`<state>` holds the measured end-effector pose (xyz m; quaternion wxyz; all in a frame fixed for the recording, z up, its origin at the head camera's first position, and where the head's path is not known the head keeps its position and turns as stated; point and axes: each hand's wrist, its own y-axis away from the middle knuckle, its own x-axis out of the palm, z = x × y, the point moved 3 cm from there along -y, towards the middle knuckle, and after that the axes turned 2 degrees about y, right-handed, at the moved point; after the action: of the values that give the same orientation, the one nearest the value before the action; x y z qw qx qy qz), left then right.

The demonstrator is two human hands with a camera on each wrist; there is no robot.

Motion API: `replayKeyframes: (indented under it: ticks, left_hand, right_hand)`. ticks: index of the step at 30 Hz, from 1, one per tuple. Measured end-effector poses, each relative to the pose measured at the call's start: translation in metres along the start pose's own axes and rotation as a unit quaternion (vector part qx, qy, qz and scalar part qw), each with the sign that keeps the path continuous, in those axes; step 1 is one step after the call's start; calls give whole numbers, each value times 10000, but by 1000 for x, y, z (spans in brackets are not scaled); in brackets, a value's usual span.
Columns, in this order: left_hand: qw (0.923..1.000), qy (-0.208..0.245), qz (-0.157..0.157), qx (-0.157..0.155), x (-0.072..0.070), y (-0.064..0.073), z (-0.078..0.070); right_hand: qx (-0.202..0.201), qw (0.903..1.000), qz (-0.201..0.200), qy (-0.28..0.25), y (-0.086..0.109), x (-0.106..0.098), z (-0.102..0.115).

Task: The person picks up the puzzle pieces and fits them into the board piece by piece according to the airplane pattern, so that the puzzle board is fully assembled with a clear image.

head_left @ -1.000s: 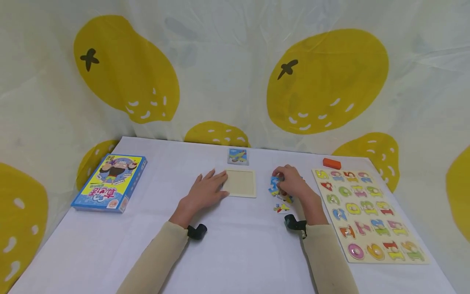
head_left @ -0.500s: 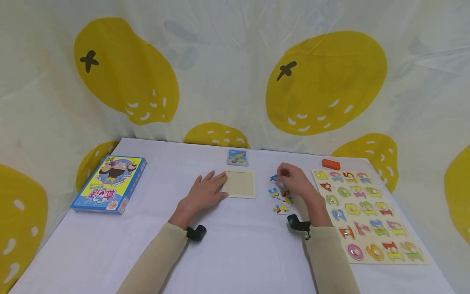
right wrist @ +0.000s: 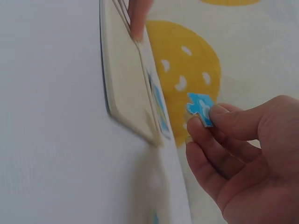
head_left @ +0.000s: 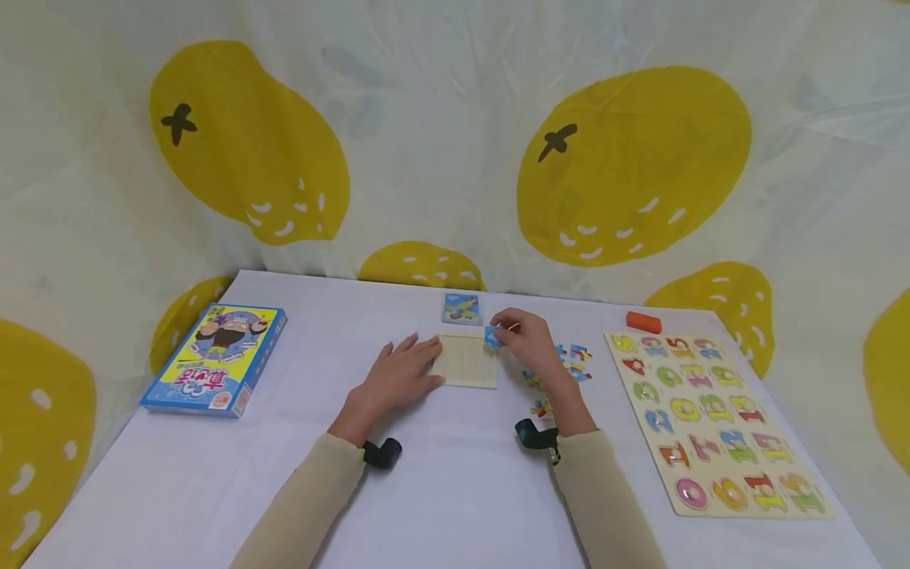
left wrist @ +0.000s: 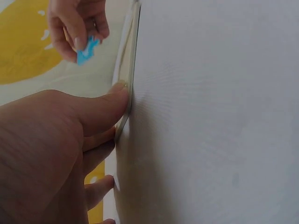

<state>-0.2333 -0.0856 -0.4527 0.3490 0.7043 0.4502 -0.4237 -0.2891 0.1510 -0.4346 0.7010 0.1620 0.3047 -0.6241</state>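
In the right wrist view my right hand [right wrist: 252,144] pinches a blue jigsaw puzzle piece [right wrist: 202,109] between thumb and fingers. The head view puts that piece just above the far right corner of a pale wooden puzzle tray [head_left: 465,363]. My left hand [head_left: 394,378] rests at the tray's left edge with its fingers extended; in the left wrist view the thumb [left wrist: 110,105] touches the rim. Loose puzzle pieces [head_left: 579,365] lie right of the tray, partly hidden by my right hand and wrist. Beyond the tray is a small picture [head_left: 461,308] of a yellow plane on blue.
A wooden number board [head_left: 700,431] lies at the right, with an orange-red block [head_left: 643,322] behind it. On the left is a blue and yellow box [head_left: 213,359]. A curtain with a yellow fruit print [head_left: 633,166] hangs behind the white table.
My right hand has lifted the blue puzzle piece from the loose pieces and carried it left to the tray's far right corner. The left hand has stayed at the tray's edge.
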Motion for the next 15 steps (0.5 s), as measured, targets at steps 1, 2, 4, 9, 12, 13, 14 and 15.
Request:
replayKeyframes:
  ticks: [1, 2, 4, 9, 12, 13, 14, 15]
  left_hand:
    - [10000, 1, -9, 5, 0, 0, 0]
    - [10000, -10, -23, 19, 0, 0, 1]
    - [9999, -26, -65, 73, 0, -1, 1]
    - [9997, -30, -135, 183, 1, -2, 3]
    - [9998, -79, -102, 182, 1, -3, 5]
    - [9997, -94, -105, 189, 1, -3, 5]
    - [9997, -108, -108, 191, 1, -3, 6]
    - [9997, -119, -110, 189, 0, -4, 6]
  right_hand:
    - [67, 9999, -47, -90, -2, 6, 2]
    - [128, 9998, -79, -161, -4, 11, 4]
    - [292, 9989, -104, -341, -7, 22, 9]
    - [571, 9962, -154, -638, -15, 45, 14]
    - [655, 9960, -254, -551, -18, 55, 14]
    - [664, 9960, -294, -523, -18, 58, 15]
    - [662, 9961, -342, -476, -19, 61, 16]
    - [639, 9962, -380, -445, -19, 63, 17]
